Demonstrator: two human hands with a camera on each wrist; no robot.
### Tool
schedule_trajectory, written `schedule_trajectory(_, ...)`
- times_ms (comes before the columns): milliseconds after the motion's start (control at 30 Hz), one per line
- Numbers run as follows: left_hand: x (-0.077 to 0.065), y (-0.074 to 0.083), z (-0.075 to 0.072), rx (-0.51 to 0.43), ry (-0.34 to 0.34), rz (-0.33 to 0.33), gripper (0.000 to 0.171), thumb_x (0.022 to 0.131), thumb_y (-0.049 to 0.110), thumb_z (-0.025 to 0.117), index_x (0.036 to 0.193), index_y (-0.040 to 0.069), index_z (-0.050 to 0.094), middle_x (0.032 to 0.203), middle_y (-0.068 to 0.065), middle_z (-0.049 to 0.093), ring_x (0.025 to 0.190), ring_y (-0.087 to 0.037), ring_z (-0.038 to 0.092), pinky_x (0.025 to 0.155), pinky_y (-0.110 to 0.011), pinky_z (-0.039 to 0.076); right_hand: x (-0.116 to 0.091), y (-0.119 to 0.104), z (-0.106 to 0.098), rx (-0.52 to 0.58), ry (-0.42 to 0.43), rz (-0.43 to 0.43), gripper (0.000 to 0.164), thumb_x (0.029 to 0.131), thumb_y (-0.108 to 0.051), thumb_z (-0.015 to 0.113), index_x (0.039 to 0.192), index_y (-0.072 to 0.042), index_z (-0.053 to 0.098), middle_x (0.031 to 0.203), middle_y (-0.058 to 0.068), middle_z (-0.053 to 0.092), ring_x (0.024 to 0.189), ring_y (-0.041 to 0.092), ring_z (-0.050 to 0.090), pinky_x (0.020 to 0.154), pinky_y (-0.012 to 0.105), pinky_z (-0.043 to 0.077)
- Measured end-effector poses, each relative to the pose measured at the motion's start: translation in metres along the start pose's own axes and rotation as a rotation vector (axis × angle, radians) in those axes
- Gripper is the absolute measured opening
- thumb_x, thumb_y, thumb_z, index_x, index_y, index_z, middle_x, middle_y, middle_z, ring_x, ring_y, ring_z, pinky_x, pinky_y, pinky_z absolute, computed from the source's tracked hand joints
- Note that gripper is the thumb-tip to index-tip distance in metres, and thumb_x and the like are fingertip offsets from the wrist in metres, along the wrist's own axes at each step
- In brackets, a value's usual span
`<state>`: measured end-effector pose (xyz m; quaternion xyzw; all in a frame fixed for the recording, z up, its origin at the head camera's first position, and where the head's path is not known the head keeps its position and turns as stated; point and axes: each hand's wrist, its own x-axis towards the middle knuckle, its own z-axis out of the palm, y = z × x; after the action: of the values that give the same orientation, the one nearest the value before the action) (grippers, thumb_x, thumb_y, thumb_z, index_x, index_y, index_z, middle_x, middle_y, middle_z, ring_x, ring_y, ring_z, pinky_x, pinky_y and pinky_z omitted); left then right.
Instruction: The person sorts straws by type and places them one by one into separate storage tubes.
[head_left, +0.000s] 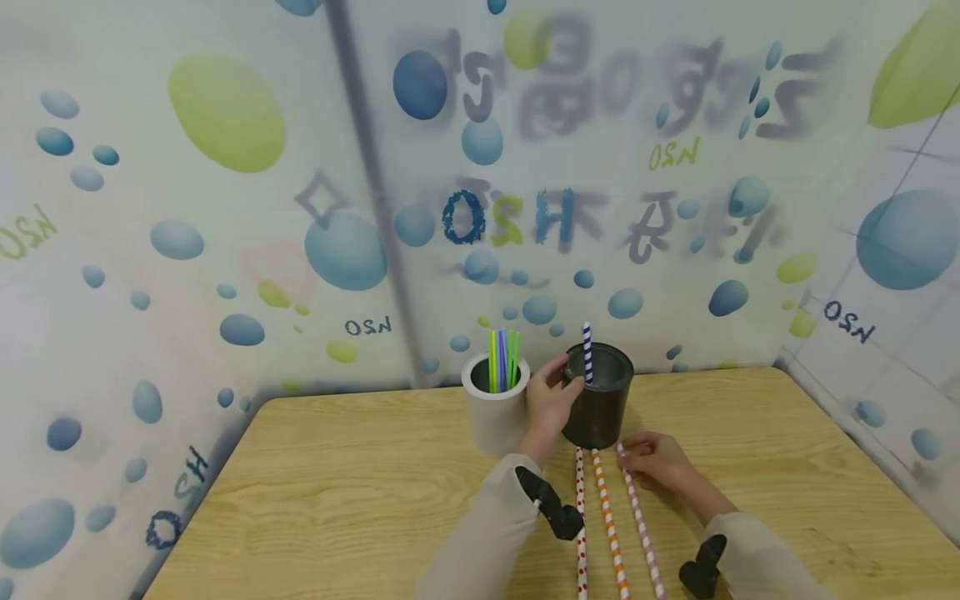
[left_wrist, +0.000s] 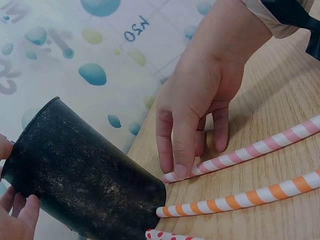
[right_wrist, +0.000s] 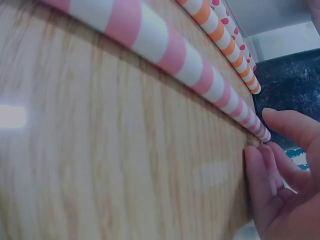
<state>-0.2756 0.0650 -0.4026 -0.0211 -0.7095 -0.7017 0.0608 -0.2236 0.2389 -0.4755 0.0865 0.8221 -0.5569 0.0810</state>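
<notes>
My left hand (head_left: 551,404) grips the left side of a black cup (head_left: 603,417), its fingers at the rim. A blue-and-white striped paper straw (head_left: 587,354) stands upright in that cup. My right hand (head_left: 662,463) pinches the far end of a pink-and-white striped paper straw (head_left: 640,517) lying on the table; in the left wrist view its thumb lies on the tip. Beside it lie an orange-and-white striped straw (left_wrist: 240,201) and a white straw with red dots (head_left: 581,483), their far ends close to the cup's base.
Left of the black cup stands a white cup (head_left: 491,425) holding several thin coloured straws (head_left: 502,358). The wooden table (head_left: 337,492) ends at the back against a wall (head_left: 187,350) covered in printed blue and green drops.
</notes>
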Motion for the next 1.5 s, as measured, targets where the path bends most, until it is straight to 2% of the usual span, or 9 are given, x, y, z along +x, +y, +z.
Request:
schedule_trajectory(200, 0.001, -0.001, -0.002, -0.018, 0.011, 0.021, 0.04, 0.079, 0.005, 0.068, 0.119, 0.006, 0.06, 0.119, -0.008, 0.058, 0.11, -0.025, 0.052, 0.088, -0.033, 0.047, -0.001, -0.007, 0.004, 0.005, -0.006, 0.024, 0.047, 0.075, -0.009, 0.073, 0.112, 0.009, 0.052, 0.079, 0.003, 0.064, 0.066, 0.013, 0.057, 0.054, 0.031, 0.05)
schedule_trajectory(500, 0.001, -0.001, -0.001, -0.012, 0.001, 0.016, 0.039, 0.08, 0.005, 0.068, 0.119, 0.006, 0.06, 0.119, -0.008, 0.058, 0.11, -0.026, 0.052, 0.088, -0.034, 0.047, -0.002, -0.011, 0.007, -0.024, 0.021, 0.06, 0.046, 0.074, -0.004, 0.072, 0.112, 0.009, 0.05, 0.078, 0.005, 0.061, 0.06, 0.014, 0.055, 0.049, 0.03, 0.049)
schedule_trajectory(833, -0.001, 0.0, -0.002, -0.013, 0.0, 0.023, 0.039, 0.08, 0.005, 0.068, 0.118, 0.006, 0.061, 0.118, -0.008, 0.058, 0.109, -0.026, 0.052, 0.088, -0.034, 0.047, -0.001, -0.011, 0.008, -0.085, 0.039, 0.061, 0.042, 0.074, -0.003, 0.071, 0.11, 0.008, 0.052, 0.082, 0.009, 0.057, 0.059, 0.016, 0.054, 0.049, 0.031, 0.051)
schedule_trajectory(967, -0.001, 0.001, -0.001, -0.006, -0.007, 0.009, 0.039, 0.081, 0.007, 0.067, 0.119, 0.008, 0.06, 0.119, -0.007, 0.057, 0.11, -0.025, 0.051, 0.089, -0.034, 0.046, 0.0, -0.009, 0.007, -0.069, 0.031, 0.06, 0.042, 0.074, -0.003, 0.07, 0.11, 0.008, 0.051, 0.08, 0.008, 0.058, 0.06, 0.016, 0.055, 0.05, 0.031, 0.051)
schedule_trajectory(1233, 0.0, 0.0, -0.001, -0.028, -0.012, -0.001, 0.04, 0.081, 0.008, 0.067, 0.12, 0.008, 0.06, 0.121, -0.006, 0.056, 0.111, -0.024, 0.05, 0.089, -0.032, 0.047, -0.001, -0.006, 0.0, -0.014, -0.003, 0.057, 0.044, 0.074, -0.004, 0.068, 0.113, 0.008, 0.051, 0.081, 0.007, 0.06, 0.063, 0.014, 0.056, 0.05, 0.031, 0.051)
schedule_trajectory(1500, -0.001, 0.0, -0.001, -0.032, -0.014, 0.002, 0.04, 0.081, 0.007, 0.067, 0.12, 0.008, 0.059, 0.121, -0.006, 0.056, 0.112, -0.025, 0.051, 0.089, -0.033, 0.046, -0.002, -0.008, -0.015, 0.029, -0.094, 0.059, 0.049, 0.078, -0.006, 0.067, 0.12, 0.009, 0.047, 0.087, 0.01, 0.054, 0.066, 0.015, 0.055, 0.053, 0.031, 0.052)
